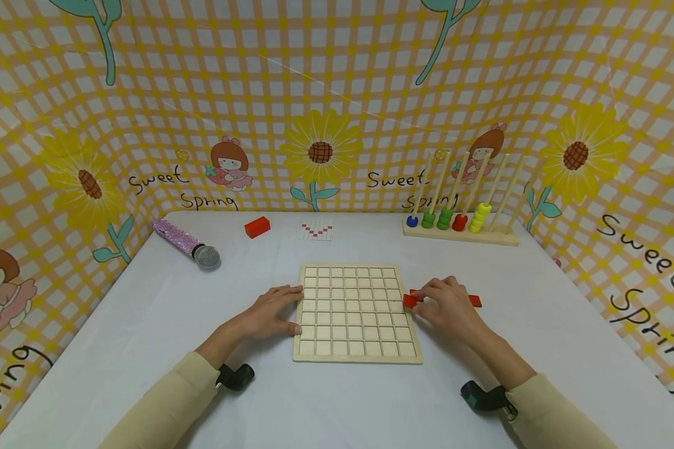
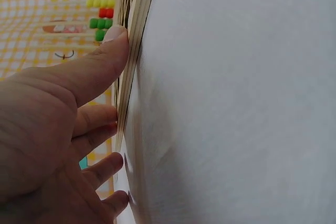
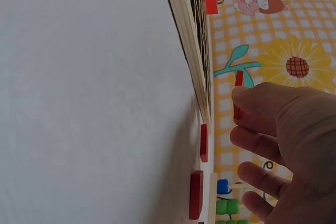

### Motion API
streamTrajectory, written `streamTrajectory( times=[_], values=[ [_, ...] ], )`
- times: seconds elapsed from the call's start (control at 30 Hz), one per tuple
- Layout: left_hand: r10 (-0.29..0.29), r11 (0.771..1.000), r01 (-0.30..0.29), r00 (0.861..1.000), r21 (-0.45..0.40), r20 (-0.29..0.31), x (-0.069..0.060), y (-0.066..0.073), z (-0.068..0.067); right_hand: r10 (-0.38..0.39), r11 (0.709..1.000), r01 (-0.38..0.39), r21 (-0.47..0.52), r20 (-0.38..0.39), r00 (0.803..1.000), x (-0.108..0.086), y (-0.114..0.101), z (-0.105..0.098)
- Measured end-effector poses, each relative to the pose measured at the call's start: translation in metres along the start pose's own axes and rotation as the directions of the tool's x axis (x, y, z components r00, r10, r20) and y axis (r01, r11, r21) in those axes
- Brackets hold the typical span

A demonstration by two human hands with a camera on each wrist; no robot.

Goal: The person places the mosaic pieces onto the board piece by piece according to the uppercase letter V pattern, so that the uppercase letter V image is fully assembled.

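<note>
A wooden grid board with rows of square recesses lies flat on the table in the head view. My left hand touches its left edge with extended fingers and the thumb. On the other side, my right hand is just beyond the board's right edge. Between thumb and fingertips it pinches a small red square tile, held above the table in the right wrist view. More red tiles lie on the table by this hand; one red tile shows to its right in the head view.
Behind the board are a red block and a white card with a red V-shaped pattern. A glittery pink microphone lies at the back left. A peg abacus with coloured beads stands at the back right.
</note>
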State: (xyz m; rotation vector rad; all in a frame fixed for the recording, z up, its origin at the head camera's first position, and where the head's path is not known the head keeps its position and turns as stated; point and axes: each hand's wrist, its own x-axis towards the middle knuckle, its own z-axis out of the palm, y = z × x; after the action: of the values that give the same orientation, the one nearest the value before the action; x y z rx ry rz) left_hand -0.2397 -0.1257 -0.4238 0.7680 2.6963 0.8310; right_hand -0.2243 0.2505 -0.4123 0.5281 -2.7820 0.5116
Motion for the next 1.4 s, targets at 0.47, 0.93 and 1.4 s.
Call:
streamTrajectory(
  times=[0.47, 0.93, 1.4],
  values=[
    [0.031, 0.998, -0.032, 0.999, -0.053, -0.015, -0.003, 0.001, 0.002, -0.056, 0.998, 0.056, 0.008, -0.010, 0.998, 0.001, -0.019, 0.006],
    [0.048, 0.998, -0.048, 0.999, -0.041, -0.010, -0.004, -0.001, 0.000, -0.077, 0.997, 0.077, 0.010, 0.022, 0.997, 0.003, -0.043, 0.012],
    [0.041, 0.998, -0.041, 0.999, -0.046, -0.005, -0.004, 0.000, 0.000, -0.160, 0.987, 0.159, 0.009, 0.012, 0.987, 0.004, -0.063, 0.021]
  ],
)
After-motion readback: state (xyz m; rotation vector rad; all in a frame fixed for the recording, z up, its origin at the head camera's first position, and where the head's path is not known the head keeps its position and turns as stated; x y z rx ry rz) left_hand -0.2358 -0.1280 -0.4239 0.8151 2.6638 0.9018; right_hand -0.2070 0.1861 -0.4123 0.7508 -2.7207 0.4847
